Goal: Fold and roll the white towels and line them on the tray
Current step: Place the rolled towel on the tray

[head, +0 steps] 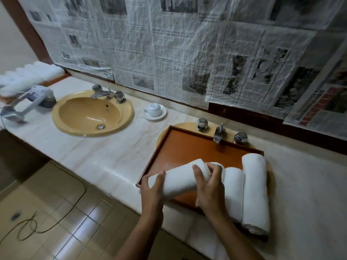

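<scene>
Rolled towel (179,178) held over tray (184,147), fingers curled round it: left hand (153,186) at 8 o'clock end, right hand (208,188) at 2 o'clock end. Second roll (234,190) and third roll (255,192) laid touching at tray's 3 o'clock.

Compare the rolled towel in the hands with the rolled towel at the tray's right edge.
The held towel is gripped near its ends by the left hand and right hand; the right-edge towel lies untouched. The held towel slants across the tray; the right-edge towel runs straight front to back, lined against the middle towel. Both are white and rolled into cylinders.
</scene>
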Tool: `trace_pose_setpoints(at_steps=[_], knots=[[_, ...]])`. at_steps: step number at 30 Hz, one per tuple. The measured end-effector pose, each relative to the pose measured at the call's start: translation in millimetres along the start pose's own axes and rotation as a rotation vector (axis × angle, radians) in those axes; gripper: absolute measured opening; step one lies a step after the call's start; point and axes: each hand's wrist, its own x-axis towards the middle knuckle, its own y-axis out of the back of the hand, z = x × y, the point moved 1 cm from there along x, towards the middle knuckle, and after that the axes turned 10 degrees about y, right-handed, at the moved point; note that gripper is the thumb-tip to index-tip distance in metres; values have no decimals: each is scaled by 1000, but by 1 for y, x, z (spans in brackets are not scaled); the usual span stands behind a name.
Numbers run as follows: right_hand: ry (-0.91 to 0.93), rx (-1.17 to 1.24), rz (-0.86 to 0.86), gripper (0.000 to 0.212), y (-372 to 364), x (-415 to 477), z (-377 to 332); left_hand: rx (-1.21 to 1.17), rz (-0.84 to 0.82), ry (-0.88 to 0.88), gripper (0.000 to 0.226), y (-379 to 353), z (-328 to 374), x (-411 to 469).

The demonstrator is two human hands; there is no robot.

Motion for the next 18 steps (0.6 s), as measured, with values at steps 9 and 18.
trace_pose_setpoints(at_steps=[9,18], knots=[[41,-272,-357,27,-21,103,11,-48,-60,167,67,-29,-22,15],[-19,-726,-615,27,-55,143,39,782,-233,-58,69,-25,-22,55]])
